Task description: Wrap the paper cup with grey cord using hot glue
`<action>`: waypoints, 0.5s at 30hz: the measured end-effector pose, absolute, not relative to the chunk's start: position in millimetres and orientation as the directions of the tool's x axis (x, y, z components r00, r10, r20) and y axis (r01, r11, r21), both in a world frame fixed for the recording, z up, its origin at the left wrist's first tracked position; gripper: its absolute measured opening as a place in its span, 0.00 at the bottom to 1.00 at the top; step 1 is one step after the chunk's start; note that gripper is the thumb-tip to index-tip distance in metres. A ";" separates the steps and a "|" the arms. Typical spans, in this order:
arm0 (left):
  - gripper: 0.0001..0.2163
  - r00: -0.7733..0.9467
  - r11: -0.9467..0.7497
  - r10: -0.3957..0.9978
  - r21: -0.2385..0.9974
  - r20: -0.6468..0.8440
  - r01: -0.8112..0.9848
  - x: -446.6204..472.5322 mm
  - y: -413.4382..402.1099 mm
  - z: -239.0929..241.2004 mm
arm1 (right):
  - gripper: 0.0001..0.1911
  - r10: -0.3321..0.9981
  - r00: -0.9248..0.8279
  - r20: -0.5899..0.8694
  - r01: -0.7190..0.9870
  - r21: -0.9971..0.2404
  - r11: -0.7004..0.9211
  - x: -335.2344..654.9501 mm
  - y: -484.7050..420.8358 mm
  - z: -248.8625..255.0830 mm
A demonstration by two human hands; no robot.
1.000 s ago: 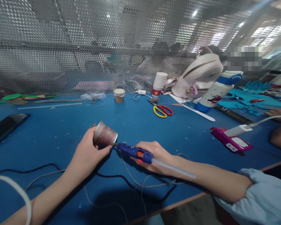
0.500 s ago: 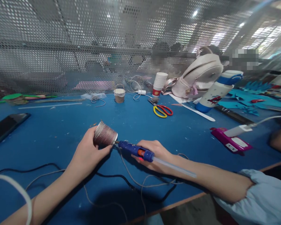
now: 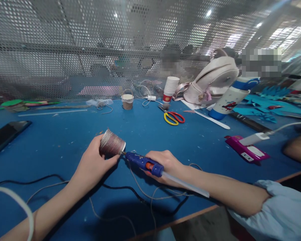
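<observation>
My left hand (image 3: 92, 165) is closed round a small cup wound with string (image 3: 111, 144), held on its side just above the blue table (image 3: 65, 140). My right hand (image 3: 165, 165) grips a blue hot glue gun (image 3: 144, 162) with a clear glue stick sticking out of its back. The gun's nozzle touches the cup's rim on the right side. A thin string trails from the cup down across the table.
Black and grey cables (image 3: 130, 194) loop by the near edge. A phone (image 3: 5, 134) lies at left. Behind are a string-wrapped cup (image 3: 127, 100), stacked paper cups (image 3: 170, 88), scissors (image 3: 174, 117), a pale bag (image 3: 213, 78), a bottle (image 3: 232, 97), a pink device (image 3: 245, 150). Another person's arm (image 3: 297, 147) rests at far right.
The glue gun's nozzle stays at the cup's rim while its rear dips slightly lower. The other person's arm at the right edge has drawn back a little.
</observation>
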State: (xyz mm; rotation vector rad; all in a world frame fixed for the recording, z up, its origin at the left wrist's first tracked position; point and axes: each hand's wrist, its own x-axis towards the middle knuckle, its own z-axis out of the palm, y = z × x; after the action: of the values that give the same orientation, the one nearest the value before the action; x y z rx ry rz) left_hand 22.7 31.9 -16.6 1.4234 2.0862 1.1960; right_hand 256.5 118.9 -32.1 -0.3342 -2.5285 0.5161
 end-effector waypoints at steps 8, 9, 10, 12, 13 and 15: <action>0.29 -0.450 0.166 0.879 0.783 0.159 0.600 23.2 30.7 -12.2 | 0.06 0.386 -0.814 0.434 0.130 -0.513 0.849 255.3 118.0 -31.7; 0.28 -0.445 0.159 0.881 0.783 0.163 0.601 22.8 30.8 -12.5 | 0.06 0.384 -0.813 0.437 0.126 -0.511 0.850 255.1 118.1 -31.9; 0.27 -0.437 0.151 0.884 0.784 0.165 0.602 22.4 30.9 -12.9 | 0.06 0.386 -0.809 0.443 0.127 -0.509 0.852 255.0 118.3 -32.0; 0.26 -0.424 0.141 0.890 0.784 0.168 0.605 21.6 30.9 -13.3 | 0.07 0.407 -0.789 0.460 0.150 -0.499 0.854 254.8 118.9 -31.9; 0.25 -0.418 0.136 0.893 0.783 0.169 0.607 21.3 30.9 -13.3 | 0.08 0.419 -0.779 0.466 0.164 -0.493 0.854 254.8 119.0 -31.7; 0.24 -0.410 0.133 0.897 0.782 0.167 0.609 20.7 30.6 -13.2 | 0.07 0.424 -0.778 0.464 0.170 -0.495 0.852 255.0 118.8 -31.4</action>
State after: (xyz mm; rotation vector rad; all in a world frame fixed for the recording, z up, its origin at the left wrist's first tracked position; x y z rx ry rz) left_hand 20.7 30.6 -13.2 1.4569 2.0744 1.1656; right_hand 255.0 118.8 -31.4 -0.4315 -2.4448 0.5821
